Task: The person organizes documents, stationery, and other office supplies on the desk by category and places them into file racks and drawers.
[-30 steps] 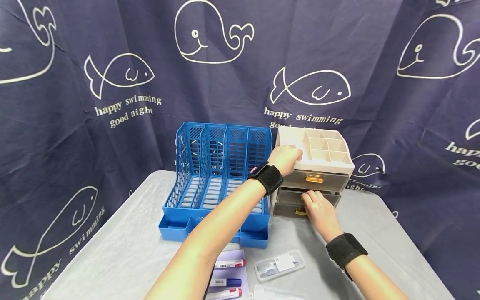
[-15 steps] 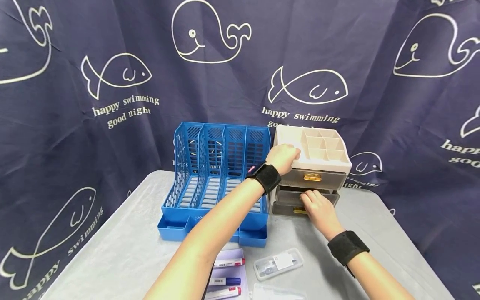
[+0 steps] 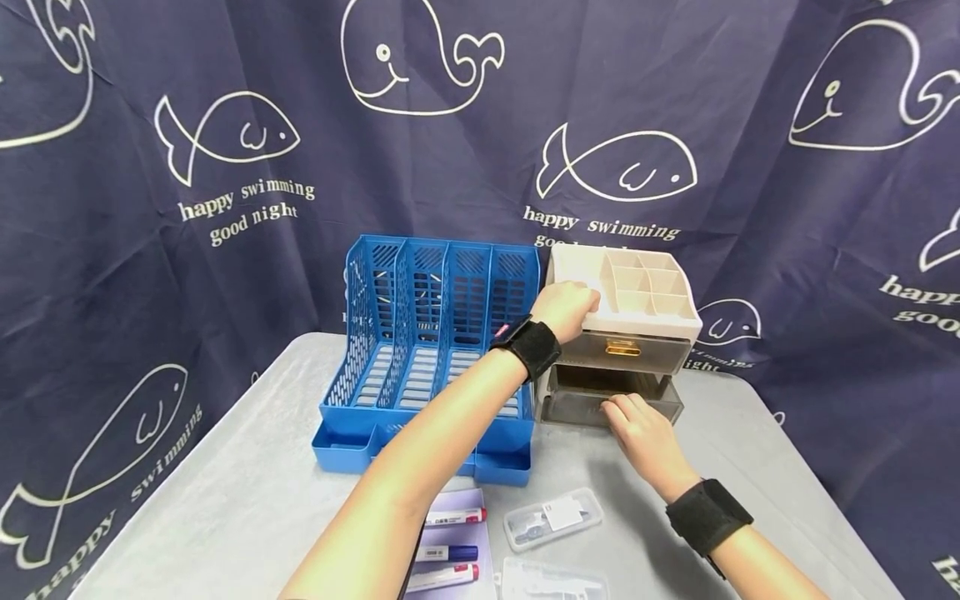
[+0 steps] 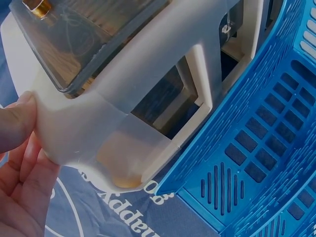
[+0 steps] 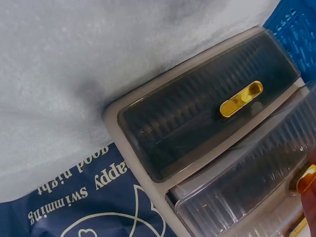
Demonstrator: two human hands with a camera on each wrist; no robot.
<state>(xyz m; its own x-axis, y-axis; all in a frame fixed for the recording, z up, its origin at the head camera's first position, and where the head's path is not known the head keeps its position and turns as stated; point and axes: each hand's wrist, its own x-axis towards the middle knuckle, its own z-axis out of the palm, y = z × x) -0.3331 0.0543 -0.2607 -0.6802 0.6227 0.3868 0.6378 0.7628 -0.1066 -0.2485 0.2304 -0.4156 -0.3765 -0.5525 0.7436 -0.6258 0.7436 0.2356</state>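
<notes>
A white desk organizer (image 3: 637,324) with smoky see-through drawers stands at the back right. My left hand (image 3: 564,310) grips its upper front edge at the left; in the left wrist view the thumb (image 4: 15,123) lies on the white shell, fingers beyond it. My right hand (image 3: 641,433) is at the front of the middle drawer (image 3: 562,409), which is pulled partway out. The right wrist view has a fingertip (image 5: 310,207) on that drawer's gold handle (image 5: 307,178). The upper drawer (image 3: 577,350) and the bottom drawer (image 5: 192,118) are closed.
A blue file rack (image 3: 427,421) with upright dividers stands right beside the organizer. Nearer me, a clear case (image 3: 555,518) with small tools lies on the grey tabletop (image 3: 247,483), close to another clear case (image 3: 555,579) and several markers (image 3: 453,552) on something light purple.
The middle drawer has slid out toward me, with my right hand moving along at its front. My left hand keeps its grip on the organizer.
</notes>
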